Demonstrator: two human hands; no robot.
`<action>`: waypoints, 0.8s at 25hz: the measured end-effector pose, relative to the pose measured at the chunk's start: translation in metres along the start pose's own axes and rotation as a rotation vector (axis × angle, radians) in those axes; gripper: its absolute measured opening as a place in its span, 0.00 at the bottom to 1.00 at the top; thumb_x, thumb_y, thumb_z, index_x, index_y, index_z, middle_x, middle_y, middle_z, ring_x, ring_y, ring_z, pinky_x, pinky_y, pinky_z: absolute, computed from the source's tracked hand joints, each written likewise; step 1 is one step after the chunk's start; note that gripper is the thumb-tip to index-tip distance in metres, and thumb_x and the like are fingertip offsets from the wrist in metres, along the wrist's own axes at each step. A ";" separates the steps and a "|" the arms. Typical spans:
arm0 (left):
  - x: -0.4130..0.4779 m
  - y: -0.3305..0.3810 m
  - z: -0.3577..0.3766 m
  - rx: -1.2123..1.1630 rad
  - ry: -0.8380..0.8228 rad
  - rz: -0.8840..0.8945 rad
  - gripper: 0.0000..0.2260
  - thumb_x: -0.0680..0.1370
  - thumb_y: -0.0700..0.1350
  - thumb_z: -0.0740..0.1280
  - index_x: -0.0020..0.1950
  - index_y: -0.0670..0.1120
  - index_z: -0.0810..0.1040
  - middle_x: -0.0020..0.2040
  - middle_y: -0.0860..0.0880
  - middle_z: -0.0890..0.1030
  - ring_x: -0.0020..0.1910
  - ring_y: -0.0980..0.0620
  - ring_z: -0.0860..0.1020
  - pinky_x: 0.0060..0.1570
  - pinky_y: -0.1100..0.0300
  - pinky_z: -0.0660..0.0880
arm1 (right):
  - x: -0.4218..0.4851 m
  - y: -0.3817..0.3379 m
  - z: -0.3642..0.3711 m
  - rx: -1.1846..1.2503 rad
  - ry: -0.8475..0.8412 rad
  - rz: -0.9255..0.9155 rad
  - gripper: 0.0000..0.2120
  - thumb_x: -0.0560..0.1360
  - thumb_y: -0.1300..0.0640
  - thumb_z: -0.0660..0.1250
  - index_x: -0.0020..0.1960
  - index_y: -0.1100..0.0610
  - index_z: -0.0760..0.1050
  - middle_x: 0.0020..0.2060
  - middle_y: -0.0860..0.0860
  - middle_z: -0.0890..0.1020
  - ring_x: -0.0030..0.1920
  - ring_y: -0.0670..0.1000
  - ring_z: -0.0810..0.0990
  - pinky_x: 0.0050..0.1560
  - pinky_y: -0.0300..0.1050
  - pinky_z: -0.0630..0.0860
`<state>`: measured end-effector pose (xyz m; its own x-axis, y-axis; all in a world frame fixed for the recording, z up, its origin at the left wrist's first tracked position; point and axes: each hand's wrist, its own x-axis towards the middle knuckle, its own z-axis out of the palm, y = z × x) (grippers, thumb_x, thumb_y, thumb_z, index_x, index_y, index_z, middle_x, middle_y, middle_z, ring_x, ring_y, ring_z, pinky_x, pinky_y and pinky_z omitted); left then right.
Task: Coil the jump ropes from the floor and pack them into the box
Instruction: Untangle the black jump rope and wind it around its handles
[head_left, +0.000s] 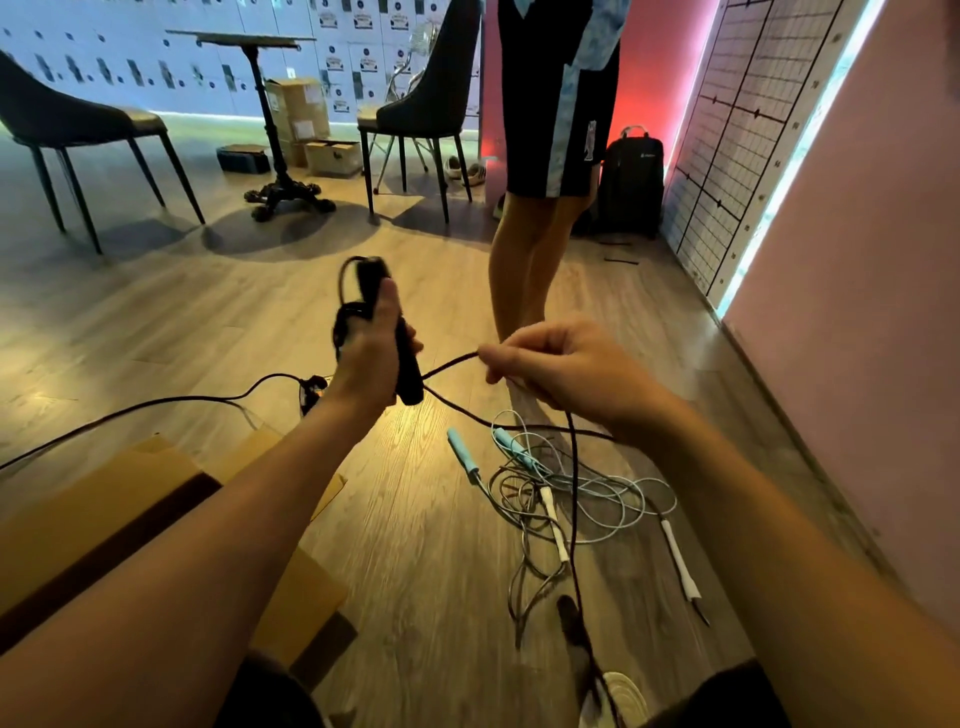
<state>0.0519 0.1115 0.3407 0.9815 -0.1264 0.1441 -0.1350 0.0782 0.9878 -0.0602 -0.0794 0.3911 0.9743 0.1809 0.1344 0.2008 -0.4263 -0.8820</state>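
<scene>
— Where are the hands?

— Both are raised in front of the chest, apart from each other. The left hand is curled round a black handle, held nearly upright, with the thumb pressed along it.

— Only the handle?

— There are dark loops against its upper part, on the far side of the fingers. That spot is blurred, so I cannot tell how many.

— And the right hand?

— It pinches the black rope between thumb and fingertips, just right of the handle. From the pinch, the rope runs left to the foot of the handle. Another stretch drops under the right wrist to the floor.

— The other ropes?

— On the floor, below the right hand, in one loose tangle. The blue rope lies with its two handles close together at the far edge. The white rope has one handle inside the tangle and one out to the right. Their cords cross each other.

— The box?

— Cardboard, on the floor at the lower left, under the left forearm, flaps open. I cannot see inside.

— Anyone else?

— A person stands just beyond the hands, only shorts and legs showing. A backpack sits by the wall behind, and a chair stands to the left.
</scene>
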 end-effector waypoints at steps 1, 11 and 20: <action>-0.006 0.002 0.004 0.098 -0.095 -0.021 0.22 0.82 0.61 0.56 0.47 0.43 0.74 0.39 0.46 0.77 0.40 0.49 0.77 0.46 0.55 0.73 | -0.001 -0.001 -0.002 0.069 0.053 -0.020 0.13 0.74 0.43 0.70 0.42 0.52 0.85 0.35 0.65 0.80 0.33 0.53 0.74 0.34 0.41 0.69; -0.045 0.025 0.021 0.124 -0.911 -0.409 0.35 0.78 0.70 0.46 0.51 0.40 0.73 0.36 0.43 0.76 0.35 0.45 0.76 0.44 0.51 0.76 | 0.008 0.028 -0.009 0.020 0.379 0.112 0.16 0.75 0.44 0.71 0.46 0.57 0.85 0.43 0.61 0.86 0.45 0.57 0.85 0.48 0.47 0.82; -0.039 0.039 0.011 -0.902 -0.618 -0.305 0.41 0.69 0.79 0.51 0.54 0.43 0.73 0.40 0.47 0.73 0.38 0.50 0.73 0.47 0.56 0.75 | 0.014 0.028 0.006 -0.211 0.053 0.201 0.21 0.81 0.39 0.59 0.42 0.53 0.81 0.34 0.51 0.76 0.34 0.47 0.73 0.39 0.45 0.69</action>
<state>0.0072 0.1089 0.3747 0.6877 -0.7089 0.1568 0.4907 0.6130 0.6192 -0.0420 -0.0836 0.3658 0.9995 0.0302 -0.0055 0.0146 -0.6247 -0.7808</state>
